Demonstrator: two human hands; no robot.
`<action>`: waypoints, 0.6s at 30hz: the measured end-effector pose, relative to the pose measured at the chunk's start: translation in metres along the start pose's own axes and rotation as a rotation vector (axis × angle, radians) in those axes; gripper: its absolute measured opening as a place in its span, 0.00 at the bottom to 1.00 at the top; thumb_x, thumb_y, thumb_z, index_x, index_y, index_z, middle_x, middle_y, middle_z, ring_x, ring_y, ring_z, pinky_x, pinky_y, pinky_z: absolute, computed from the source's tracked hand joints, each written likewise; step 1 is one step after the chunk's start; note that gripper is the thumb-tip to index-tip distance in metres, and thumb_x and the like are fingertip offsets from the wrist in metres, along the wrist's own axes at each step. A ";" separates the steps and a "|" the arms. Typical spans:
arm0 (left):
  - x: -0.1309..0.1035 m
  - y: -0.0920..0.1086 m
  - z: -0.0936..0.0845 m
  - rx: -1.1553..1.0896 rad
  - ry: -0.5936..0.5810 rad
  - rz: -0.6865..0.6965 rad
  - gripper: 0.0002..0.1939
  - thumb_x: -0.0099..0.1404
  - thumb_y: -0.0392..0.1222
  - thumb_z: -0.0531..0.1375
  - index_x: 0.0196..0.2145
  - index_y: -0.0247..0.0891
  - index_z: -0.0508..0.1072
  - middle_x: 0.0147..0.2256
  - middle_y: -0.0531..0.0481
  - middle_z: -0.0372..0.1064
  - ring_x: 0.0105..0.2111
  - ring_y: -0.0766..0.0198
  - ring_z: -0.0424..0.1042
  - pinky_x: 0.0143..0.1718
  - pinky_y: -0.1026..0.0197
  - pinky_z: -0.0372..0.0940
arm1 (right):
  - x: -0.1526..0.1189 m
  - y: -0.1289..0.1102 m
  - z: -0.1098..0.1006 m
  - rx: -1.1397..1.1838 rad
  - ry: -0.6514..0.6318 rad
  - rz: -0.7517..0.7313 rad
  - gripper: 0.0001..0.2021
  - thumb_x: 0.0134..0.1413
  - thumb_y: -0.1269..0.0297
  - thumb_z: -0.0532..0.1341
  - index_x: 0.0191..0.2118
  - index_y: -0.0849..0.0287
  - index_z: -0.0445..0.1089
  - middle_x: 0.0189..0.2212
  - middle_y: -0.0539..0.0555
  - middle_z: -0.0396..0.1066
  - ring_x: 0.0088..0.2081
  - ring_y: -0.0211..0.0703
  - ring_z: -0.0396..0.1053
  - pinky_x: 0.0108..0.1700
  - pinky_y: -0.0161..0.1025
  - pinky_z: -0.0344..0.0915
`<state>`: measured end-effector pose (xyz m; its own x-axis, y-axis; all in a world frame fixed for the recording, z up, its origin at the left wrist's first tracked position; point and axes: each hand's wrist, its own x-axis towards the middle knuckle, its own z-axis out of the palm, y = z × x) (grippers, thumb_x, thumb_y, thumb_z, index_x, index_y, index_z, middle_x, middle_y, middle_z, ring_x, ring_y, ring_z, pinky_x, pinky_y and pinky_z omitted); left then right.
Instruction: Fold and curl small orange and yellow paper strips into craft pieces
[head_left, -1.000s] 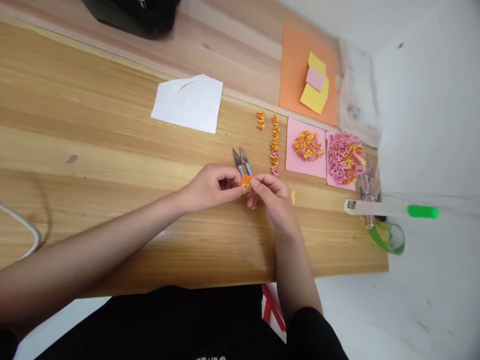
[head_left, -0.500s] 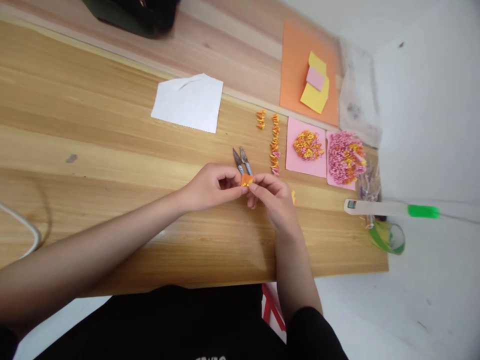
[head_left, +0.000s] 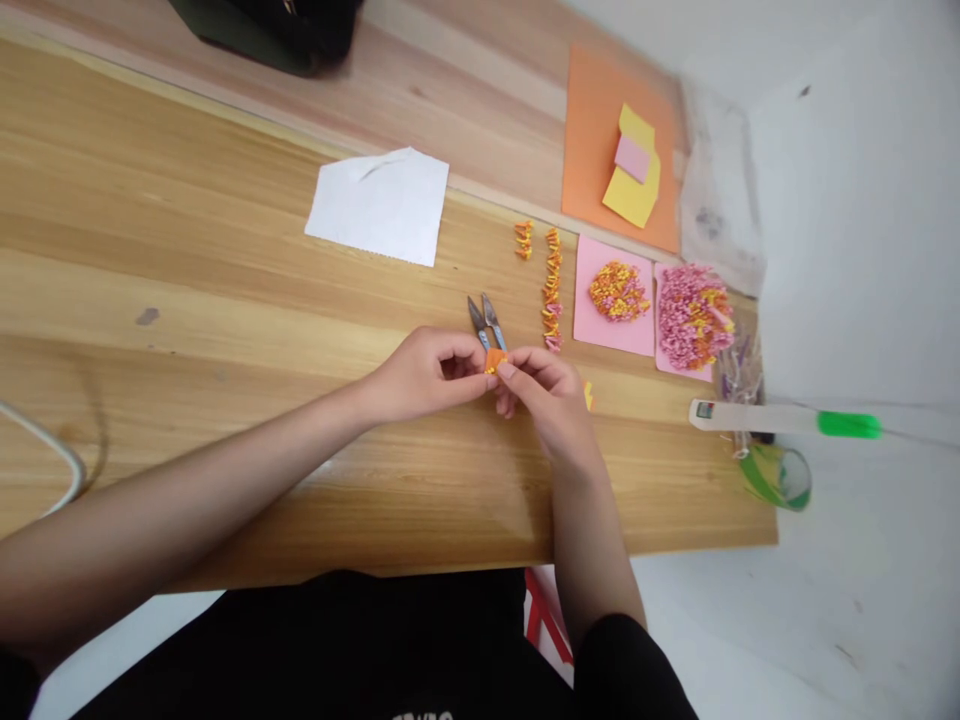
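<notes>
A small orange piece with yellow bits along its lower edge (head_left: 495, 360) is pinched between my two hands. My left hand (head_left: 431, 375) is closed on its left side, thumb and forefinger together. From the right, my right hand (head_left: 544, 395) grips it with thumb and fingertips, which cover part of it. Just beyond my fingertips lie thread snips (head_left: 487, 315), blades apart and pointing away, their handles partly hidden behind the orange piece and my hands. A small yellow piece (head_left: 588, 395) lies on the table right of my right hand.
Right of the snips runs a column of small orange, yellow and pink pieces (head_left: 553, 280), with a shorter column (head_left: 523, 240) beside it. Two pink sheets (head_left: 589, 320) carry piles. White paper (head_left: 382, 210), orange sheet (head_left: 581, 150), green tape roll (head_left: 769, 478) and white-green tool (head_left: 757, 414) lie around.
My right thumb has shifted slightly over the orange piece, covering more of its right lower edge. Both hands stay in the same place otherwise.
</notes>
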<state>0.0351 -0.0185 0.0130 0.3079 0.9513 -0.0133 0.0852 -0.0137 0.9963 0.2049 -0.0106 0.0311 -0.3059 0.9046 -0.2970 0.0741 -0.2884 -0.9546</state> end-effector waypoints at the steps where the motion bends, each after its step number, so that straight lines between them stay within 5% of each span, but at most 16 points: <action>1: 0.000 0.000 0.000 -0.001 0.002 0.002 0.12 0.57 0.43 0.61 0.21 0.35 0.67 0.20 0.54 0.64 0.21 0.70 0.61 0.23 0.67 0.56 | 0.000 0.000 0.000 0.000 0.002 0.000 0.13 0.47 0.54 0.68 0.28 0.58 0.70 0.18 0.45 0.68 0.18 0.31 0.63 0.20 0.30 0.61; 18: 0.000 -0.002 -0.001 -0.011 -0.006 0.014 0.14 0.58 0.44 0.61 0.20 0.34 0.67 0.21 0.53 0.65 0.23 0.70 0.61 0.24 0.67 0.57 | 0.003 0.003 0.001 -0.003 -0.020 -0.002 0.18 0.47 0.46 0.67 0.27 0.58 0.69 0.18 0.45 0.67 0.17 0.30 0.61 0.20 0.29 0.61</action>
<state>0.0345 -0.0181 0.0115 0.3143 0.9493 0.0005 0.0705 -0.0239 0.9972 0.2033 -0.0088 0.0277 -0.3249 0.8987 -0.2945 0.0763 -0.2855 -0.9553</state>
